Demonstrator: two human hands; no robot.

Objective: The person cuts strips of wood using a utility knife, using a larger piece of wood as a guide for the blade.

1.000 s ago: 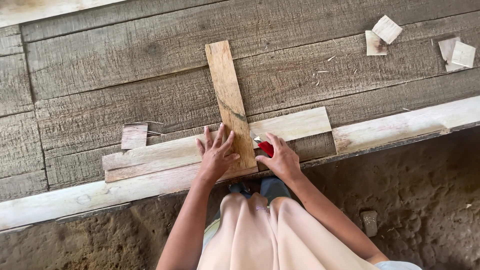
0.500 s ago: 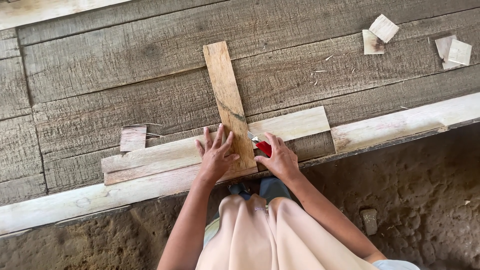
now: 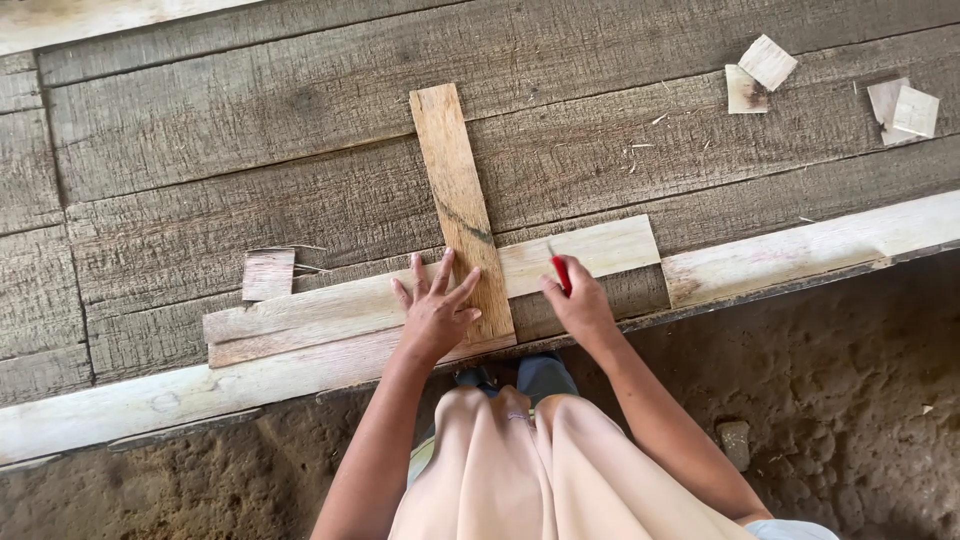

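Observation:
A narrow brown wooden strip (image 3: 457, 190) lies crosswise over a longer pale wooden strip (image 3: 330, 308) on the plank platform. My left hand (image 3: 432, 312) presses flat, fingers spread, where the two strips cross. My right hand (image 3: 578, 302) holds a red marking tool (image 3: 561, 273) with its tip on the pale strip, just right of the brown strip's edge. My knees in light fabric show below the platform edge.
Weathered grey planks (image 3: 250, 120) form the work surface, with a pale edge beam (image 3: 800, 250) at its front. A small offcut (image 3: 268, 274) lies left of my left hand. Several small square offcuts (image 3: 765, 72) sit at the top right. Bare earth (image 3: 850, 400) lies below.
My right hand has shifted a little to the right, away from the brown strip, and the red tool now stands more upright on the pale strip. My left hand stays pressed down.

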